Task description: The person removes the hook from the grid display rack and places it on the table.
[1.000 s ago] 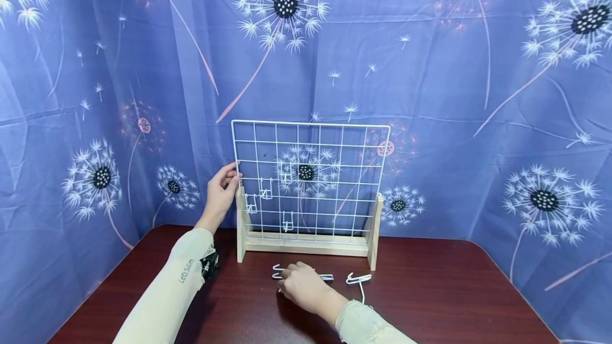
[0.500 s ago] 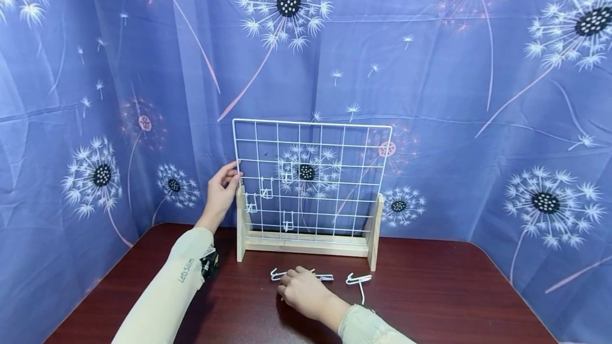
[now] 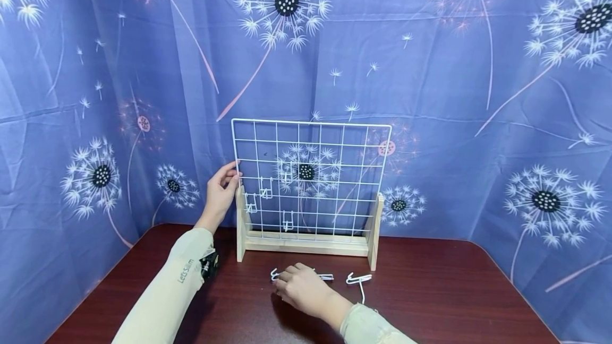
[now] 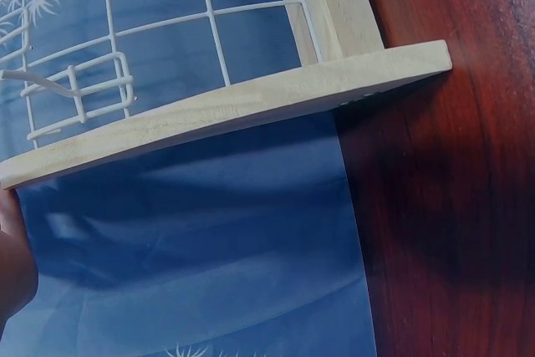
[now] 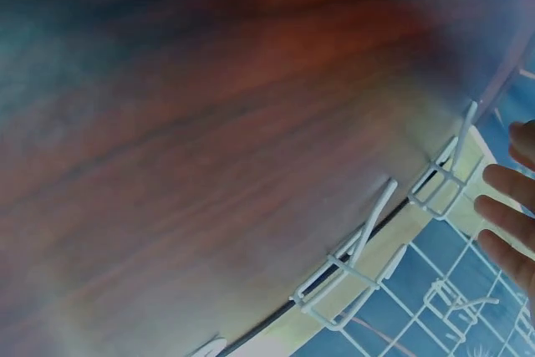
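My left hand [image 3: 222,190] pinches the left edge of a white wire grid panel [image 3: 308,123], just above the wooden stand's [image 3: 241,227] left post. In the left wrist view only a bit of that hand [image 4: 12,269] shows. Low over the table, my right hand [image 3: 306,288] is beside a white wire hook [image 3: 274,275] and partly covers it. The right wrist view shows its fingers [image 5: 506,211] spread and slightly bent, close to the hook [image 5: 447,177] with nothing between them. A second hook [image 3: 326,277] lies partly behind this hand, and a third hook [image 3: 359,279] lies to its right.
Several wire hooks hang on the left half of the grid, one low near the middle [image 3: 288,224]. The dark red table [image 3: 444,291] backs onto a blue dandelion-print curtain [image 3: 382,41].
My right hand shifts only slightly over the hooks, covering more of the leftmost one. My left hand stays at the grid's edge.
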A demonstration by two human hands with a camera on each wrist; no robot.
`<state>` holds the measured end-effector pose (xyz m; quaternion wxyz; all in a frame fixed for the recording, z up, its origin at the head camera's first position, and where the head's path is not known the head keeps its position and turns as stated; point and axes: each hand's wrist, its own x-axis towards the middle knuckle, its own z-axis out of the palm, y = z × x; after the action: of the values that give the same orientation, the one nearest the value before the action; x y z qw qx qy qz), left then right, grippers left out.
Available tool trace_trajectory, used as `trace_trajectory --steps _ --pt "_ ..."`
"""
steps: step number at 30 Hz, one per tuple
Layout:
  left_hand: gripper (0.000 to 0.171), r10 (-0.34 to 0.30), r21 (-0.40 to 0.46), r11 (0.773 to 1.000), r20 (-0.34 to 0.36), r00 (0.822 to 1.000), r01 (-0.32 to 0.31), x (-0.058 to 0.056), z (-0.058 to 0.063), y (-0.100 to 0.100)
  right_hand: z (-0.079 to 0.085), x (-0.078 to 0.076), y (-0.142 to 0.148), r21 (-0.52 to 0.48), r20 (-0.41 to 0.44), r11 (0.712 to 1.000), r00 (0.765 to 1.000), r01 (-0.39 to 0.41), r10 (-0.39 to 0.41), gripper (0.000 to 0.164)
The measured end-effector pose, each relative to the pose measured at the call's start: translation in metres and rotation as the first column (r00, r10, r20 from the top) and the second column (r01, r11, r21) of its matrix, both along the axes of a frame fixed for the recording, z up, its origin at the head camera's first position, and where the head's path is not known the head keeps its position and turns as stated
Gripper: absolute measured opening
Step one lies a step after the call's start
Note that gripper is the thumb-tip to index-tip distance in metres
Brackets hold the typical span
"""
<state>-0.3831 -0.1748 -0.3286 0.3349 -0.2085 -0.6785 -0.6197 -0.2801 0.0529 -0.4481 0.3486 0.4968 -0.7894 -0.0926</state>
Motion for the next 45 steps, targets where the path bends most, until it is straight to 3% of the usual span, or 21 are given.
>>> trace_trajectory --steps 10,18,36,45 --pt "0.033 0.001 -0.006 1.0 -0.019 1.0 -0.001 0.0 0.0 -0.001 0.01 -0.004 0.004 -0.124 0.115 0.992 0.993 -0.026 0.04 0.023" --pt "0.033 -0.006 -0.009 1.0 -0.011 1.0 0.005 -0.002 0.001 -0.002 0.019 -0.005 0.005 -0.177 0.17 0.984 0.985 0.004 0.027 0.032" --pt "0.034 -0.005 0.0 1.0 0.007 1.0 0.005 -0.003 -0.001 -0.002 0.032 -0.02 0.006 -0.427 0.171 0.903 0.977 -0.046 0.13 0.034" --pt "0.034 -0.006 -0.006 1.0 0.011 1.0 0.006 -0.002 -0.002 -0.002 0.034 -0.026 0.004 -0.519 0.185 0.855 0.974 -0.014 0.128 0.037"
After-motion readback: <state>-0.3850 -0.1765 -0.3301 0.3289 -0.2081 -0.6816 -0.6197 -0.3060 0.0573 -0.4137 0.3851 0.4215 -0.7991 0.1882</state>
